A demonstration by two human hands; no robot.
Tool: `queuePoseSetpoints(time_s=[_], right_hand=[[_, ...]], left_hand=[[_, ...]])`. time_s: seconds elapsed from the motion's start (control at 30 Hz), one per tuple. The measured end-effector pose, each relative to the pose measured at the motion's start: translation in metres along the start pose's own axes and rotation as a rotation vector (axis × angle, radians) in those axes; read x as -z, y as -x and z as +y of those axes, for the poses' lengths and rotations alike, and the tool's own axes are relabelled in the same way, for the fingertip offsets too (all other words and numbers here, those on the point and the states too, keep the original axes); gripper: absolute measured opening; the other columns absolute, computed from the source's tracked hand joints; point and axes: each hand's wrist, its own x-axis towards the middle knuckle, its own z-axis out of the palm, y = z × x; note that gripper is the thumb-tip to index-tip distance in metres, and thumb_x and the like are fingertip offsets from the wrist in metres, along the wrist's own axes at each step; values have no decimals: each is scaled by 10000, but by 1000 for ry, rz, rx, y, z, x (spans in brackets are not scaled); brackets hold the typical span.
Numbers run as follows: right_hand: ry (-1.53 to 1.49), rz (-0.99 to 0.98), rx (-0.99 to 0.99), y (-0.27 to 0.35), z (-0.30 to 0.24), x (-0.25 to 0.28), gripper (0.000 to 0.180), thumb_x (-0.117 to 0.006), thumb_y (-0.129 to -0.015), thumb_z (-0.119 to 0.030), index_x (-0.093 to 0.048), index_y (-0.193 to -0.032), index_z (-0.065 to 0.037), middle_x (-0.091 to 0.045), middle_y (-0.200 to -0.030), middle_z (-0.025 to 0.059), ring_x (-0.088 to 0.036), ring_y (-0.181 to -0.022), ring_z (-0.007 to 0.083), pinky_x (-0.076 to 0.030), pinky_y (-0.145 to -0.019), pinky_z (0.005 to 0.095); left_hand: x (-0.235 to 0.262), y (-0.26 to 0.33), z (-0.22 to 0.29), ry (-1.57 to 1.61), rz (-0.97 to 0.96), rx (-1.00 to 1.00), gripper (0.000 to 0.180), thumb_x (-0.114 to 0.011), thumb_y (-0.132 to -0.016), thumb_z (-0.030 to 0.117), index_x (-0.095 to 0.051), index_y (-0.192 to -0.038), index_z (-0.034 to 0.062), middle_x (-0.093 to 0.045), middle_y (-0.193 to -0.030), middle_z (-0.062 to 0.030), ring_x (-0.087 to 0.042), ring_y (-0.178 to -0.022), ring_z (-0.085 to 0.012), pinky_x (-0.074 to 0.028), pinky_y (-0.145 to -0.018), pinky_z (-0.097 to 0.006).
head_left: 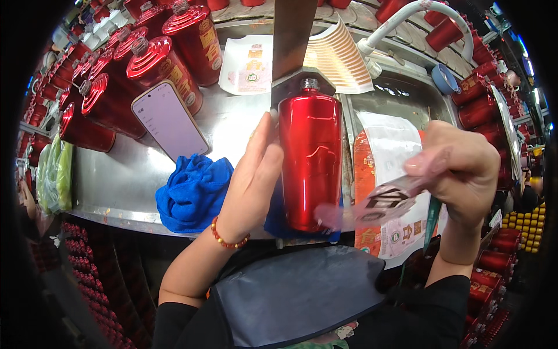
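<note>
Lying in front of me is a glossy red bottle (pixel 311 157), its bare threaded neck pointing away. My left hand (pixel 256 174) rests along its left side, fingers straight and extended, gripping nothing. At the right, my right hand (pixel 465 168) pinches a clear, flexible film label (pixel 383 206) with dark print. The film slants down to the left, and its blurred far end overlaps the bottle's lower right side; whether it touches cannot be told. Below the film are printed label sheets (pixel 401 244) and a white backing sheet (pixel 383 131).
Several labelled red bottles (pixel 174 70) stand at the left beside a phone (pixel 168 119). A crumpled blue cloth (pixel 192 198) lies nearer. Behind the bottle rises a metal post (pixel 292 35). At the back right are a white curved pipe (pixel 415 11), a basin (pixel 401 87) and a blue bowl (pixel 444 78).
</note>
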Motion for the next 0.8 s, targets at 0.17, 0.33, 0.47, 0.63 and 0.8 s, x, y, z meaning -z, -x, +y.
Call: queuePoseSetpoints(time_s=[0.17, 0.33, 0.47, 0.63, 0.8], right_hand=[[-137, 2, -254, -7, 50, -45, 154, -702, -864, 26, -771, -1001, 19, -741, -883, 98, -685, -739, 134, -527, -677, 245], [-240, 28, -430, -6, 70, -56, 179, -734, -883, -9, -755, -1059, 14, -742, -937, 56, -663, -809, 70, -521, -729, 214], [-156, 93, -346, -7, 75, -59, 138, -741, -879, -12, -746, -1016, 7, -715, -919, 23, -640, -807, 51, -507, -716, 205], [-106, 124, -292, -6, 75, -57, 73, -736, -893, -30, -717, -956, 0, -632, -891, -18, -580, -776, 25, -465, -674, 186], [-140, 117, -312, -7, 78, -58, 63, -734, -900, -42, -708, -947, -9, -617, -886, -20, -555, -767, 19, -451, -655, 185]], left_hand=[[3, 26, -2, -575, -75, -150, 1066, -758, -876, 358, -83, -1579, -75, -277, -1570, -282, -327, -1462, -380, -279, -1194, -431], [-3, 26, -14, -564, -4, -22, 1103, -824, -838, 317, -104, -1565, -95, -301, -1538, -309, -345, -1445, -392, -303, -1181, -438], [-1, 25, -12, -528, -17, 12, 1081, -824, -846, 292, -115, -1564, -97, -326, -1528, -304, -363, -1440, -378, -312, -1176, -432], [-3, 22, -9, -501, -22, 34, 1070, -824, -851, 266, -116, -1562, -104, -347, -1519, -286, -389, -1427, -350, -329, -1167, -418], [-7, 21, -8, -420, 16, 50, 1053, -820, -857, 228, -114, -1557, -116, -356, -1515, -266, -420, -1406, -314, -354, -1152, -400]])
